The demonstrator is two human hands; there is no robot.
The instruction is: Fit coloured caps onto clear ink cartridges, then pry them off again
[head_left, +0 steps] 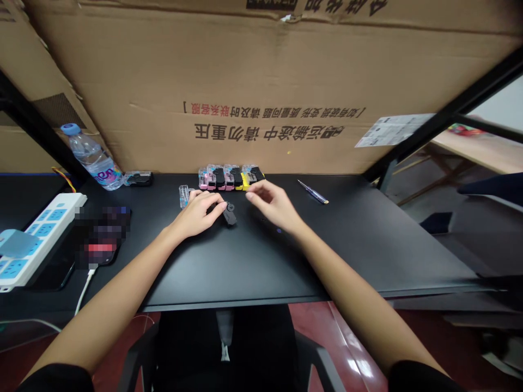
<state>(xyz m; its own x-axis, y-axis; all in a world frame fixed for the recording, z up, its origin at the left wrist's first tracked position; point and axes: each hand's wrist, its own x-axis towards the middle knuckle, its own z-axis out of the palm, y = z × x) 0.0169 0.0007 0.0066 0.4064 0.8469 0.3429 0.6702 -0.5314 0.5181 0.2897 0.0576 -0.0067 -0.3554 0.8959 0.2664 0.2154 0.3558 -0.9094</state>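
On the matte black counter, the left hand rests palm down with its grip narrow, fingertips touching a small black plastic cartridge-like part that lies just in front of a row of pink, black and yellow ink cartridges in clear casings. The right hand hovers near the yellow end of that row, its grip loosely wide and holding nothing. A small clear plastic casing stands just beside the left hand, and a slim blue-handled screwdriver lies well apart to the right.
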